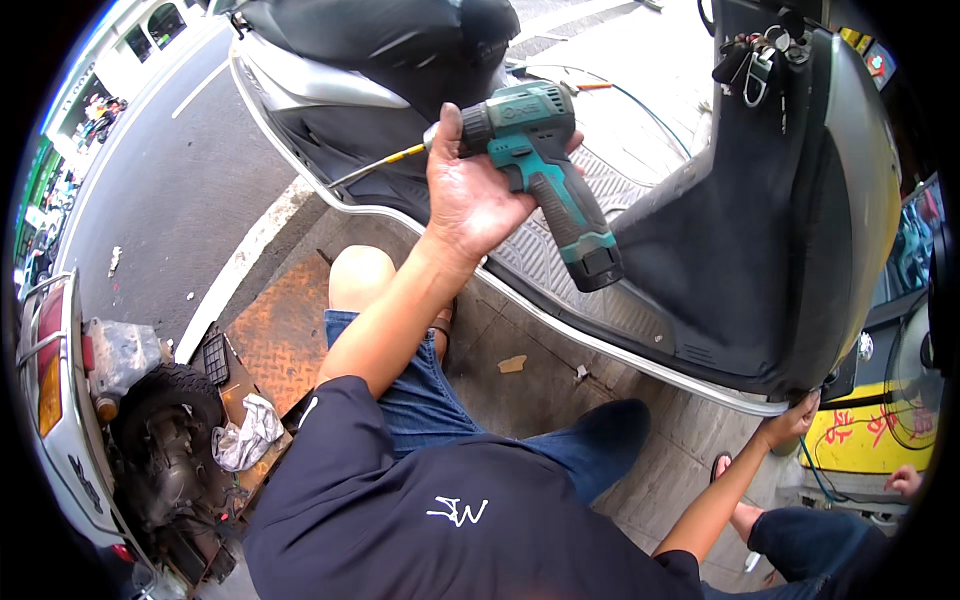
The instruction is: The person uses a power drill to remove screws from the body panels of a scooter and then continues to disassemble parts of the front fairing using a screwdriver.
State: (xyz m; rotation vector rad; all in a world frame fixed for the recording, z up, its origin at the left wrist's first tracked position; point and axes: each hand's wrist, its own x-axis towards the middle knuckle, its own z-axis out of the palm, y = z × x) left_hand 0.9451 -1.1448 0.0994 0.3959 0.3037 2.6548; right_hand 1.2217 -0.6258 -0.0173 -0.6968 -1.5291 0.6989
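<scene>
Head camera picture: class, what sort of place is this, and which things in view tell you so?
Probably a roadside scooter repair spot: a scooter stands on the pavement, the left hand holds a cordless drill, and a stripped engine sits beside the road.

Single head-worn fisheye view, looks steeply down over own torso, close above left hand (470, 195), scooter floorboard (560, 265) just beyond it

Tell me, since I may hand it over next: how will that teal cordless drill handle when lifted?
The teal cordless drill probably feels bottom-heavy, since a battery block sits at the handle's foot. Its long thin bit could snag or bend if knocked. The left hand holds it near the chuck, so it may swing.
</scene>
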